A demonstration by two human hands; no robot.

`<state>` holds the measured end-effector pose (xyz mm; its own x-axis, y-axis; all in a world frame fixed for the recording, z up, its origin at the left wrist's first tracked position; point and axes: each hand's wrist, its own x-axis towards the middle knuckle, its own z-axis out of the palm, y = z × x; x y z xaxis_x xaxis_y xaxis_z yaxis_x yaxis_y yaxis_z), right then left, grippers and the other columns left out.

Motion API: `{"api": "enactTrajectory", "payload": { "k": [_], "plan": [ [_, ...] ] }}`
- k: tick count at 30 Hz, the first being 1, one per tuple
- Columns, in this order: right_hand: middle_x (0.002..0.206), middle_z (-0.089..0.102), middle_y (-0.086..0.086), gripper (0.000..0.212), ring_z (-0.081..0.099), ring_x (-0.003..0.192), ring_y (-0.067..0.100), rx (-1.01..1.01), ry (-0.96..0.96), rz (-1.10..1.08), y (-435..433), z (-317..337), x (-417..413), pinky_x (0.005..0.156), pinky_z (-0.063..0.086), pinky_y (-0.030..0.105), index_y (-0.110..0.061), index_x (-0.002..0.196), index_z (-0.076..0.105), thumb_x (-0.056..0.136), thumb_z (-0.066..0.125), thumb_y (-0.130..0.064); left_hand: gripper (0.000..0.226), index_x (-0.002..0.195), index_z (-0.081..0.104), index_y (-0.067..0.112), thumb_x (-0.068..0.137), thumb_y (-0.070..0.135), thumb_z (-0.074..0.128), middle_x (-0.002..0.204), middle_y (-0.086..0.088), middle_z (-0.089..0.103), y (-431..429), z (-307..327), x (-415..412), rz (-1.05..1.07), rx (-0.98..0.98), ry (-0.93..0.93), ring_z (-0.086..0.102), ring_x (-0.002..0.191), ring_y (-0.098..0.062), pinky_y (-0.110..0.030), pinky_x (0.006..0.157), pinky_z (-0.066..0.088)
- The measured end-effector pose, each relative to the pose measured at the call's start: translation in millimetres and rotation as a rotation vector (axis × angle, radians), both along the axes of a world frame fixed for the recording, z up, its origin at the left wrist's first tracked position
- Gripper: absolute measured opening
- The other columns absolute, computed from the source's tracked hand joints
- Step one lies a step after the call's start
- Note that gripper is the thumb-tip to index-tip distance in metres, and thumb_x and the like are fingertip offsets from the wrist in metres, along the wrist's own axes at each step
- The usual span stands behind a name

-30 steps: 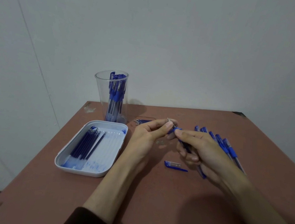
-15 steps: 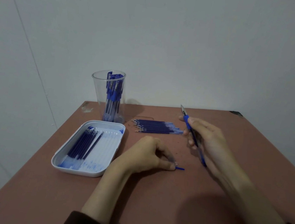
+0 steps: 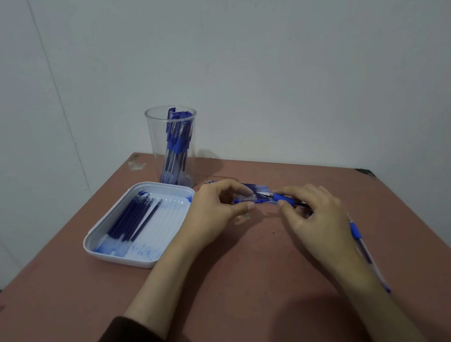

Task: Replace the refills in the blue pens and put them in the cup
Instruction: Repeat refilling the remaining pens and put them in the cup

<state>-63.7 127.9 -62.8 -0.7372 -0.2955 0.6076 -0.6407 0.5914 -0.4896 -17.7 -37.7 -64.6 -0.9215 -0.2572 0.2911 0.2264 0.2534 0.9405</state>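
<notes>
Blue plastic pen (image 3: pixel 283 197), one, held level in the air, right of the cup (image 3: pixel 152 140) and nearer the person; the right hand (image 3: pixel 316 223) pinches its rubber grip between thumb and fingertips, probably to steady the barrel. Short blue piece, likely the cap (image 3: pixel 249 200), pinched in the left hand (image 3: pixel 214 206) end-on to the pen, seemingly for closing it up. Cup: clear, upright, holding finished pens (image 3: pixel 175 142), within easy reach for the drop-in. White tray (image 3: pixel 92 240), just in front of the cup, holds dark refills (image 3: pixel 132 216), apparently spent ones kept apart. Right of the cup, loose refills (image 3: pixel 256 187), partly hidden behind the hands. Far right of the cup, waiting pens (image 3: pixel 360 239) on the brown table (image 3: pixel 232 298), presumably next in turn
</notes>
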Motion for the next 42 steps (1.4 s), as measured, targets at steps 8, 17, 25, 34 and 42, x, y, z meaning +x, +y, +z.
{"api": "enactTrajectory", "payload": {
  "k": [8,17,25,34,42],
  "plan": [
    [0.073,0.062,-0.007,0.026,0.051,0.073,0.017,0.083,0.009,-0.017,-0.6,-1.3,1.3,0.071,0.043,0.039,-0.029,0.089,0.072,0.074,0.05,-0.03,0.02,0.079,0.068,0.016,0.077,-0.004,0.073,0.07,0.007,0.065,0.0,3.8,2.7,-0.025,0.028,-0.007,0.057,0.049,0.0,-0.011,0.053,0.046],
    [0.077,0.053,-0.025,0.016,0.048,0.081,0.005,0.045,-0.005,0.099,-2.1,-2.6,3.7,0.074,0.036,0.02,-0.025,0.094,0.07,0.084,0.063,-0.016,0.02,0.077,0.071,0.027,0.074,0.008,0.078,0.063,-0.001,0.063,1.4,-0.4,2.5,-0.011,-0.051,-0.061,0.058,0.065,-0.016,-0.027,0.069,0.05],
    [0.081,0.053,-0.019,0.023,0.05,0.085,0.002,-0.032,-0.124,0.148,-2.5,-1.7,6.2,0.075,0.036,0.014,-0.034,0.081,0.06,0.085,0.064,-0.012,0.021,0.076,0.071,0.024,0.072,0.005,0.079,0.068,-0.003,0.07,1.5,1.8,2.4,-0.021,-0.063,-0.032,0.063,0.065,-0.015,-0.031,0.073,0.053],
    [0.081,0.056,-0.017,0.018,0.05,0.082,0.0,-0.031,-0.162,0.191,-2.8,-2.0,6.9,0.07,0.033,0.003,-0.029,0.083,0.064,0.086,0.063,-0.012,0.014,0.082,0.074,0.018,0.072,0.011,0.08,0.069,0.005,0.069,0.9,3.0,3.8,-0.012,-0.145,-0.03,0.059,0.06,-0.005,-0.018,0.064,0.05],
    [0.087,0.059,-0.021,0.016,0.054,0.085,0.002,-0.101,-0.013,0.176,-7.3,-3.8,2.5,0.074,0.038,0.007,-0.024,0.097,0.066,0.089,0.059,-0.012,0.022,0.091,0.07,0.016,0.076,0.0,0.074,0.074,0.005,0.072,5.3,5.6,1.7,-0.036,0.14,0.059,0.067,0.069,-0.005,-0.017,0.061,0.053]
  ]
}}
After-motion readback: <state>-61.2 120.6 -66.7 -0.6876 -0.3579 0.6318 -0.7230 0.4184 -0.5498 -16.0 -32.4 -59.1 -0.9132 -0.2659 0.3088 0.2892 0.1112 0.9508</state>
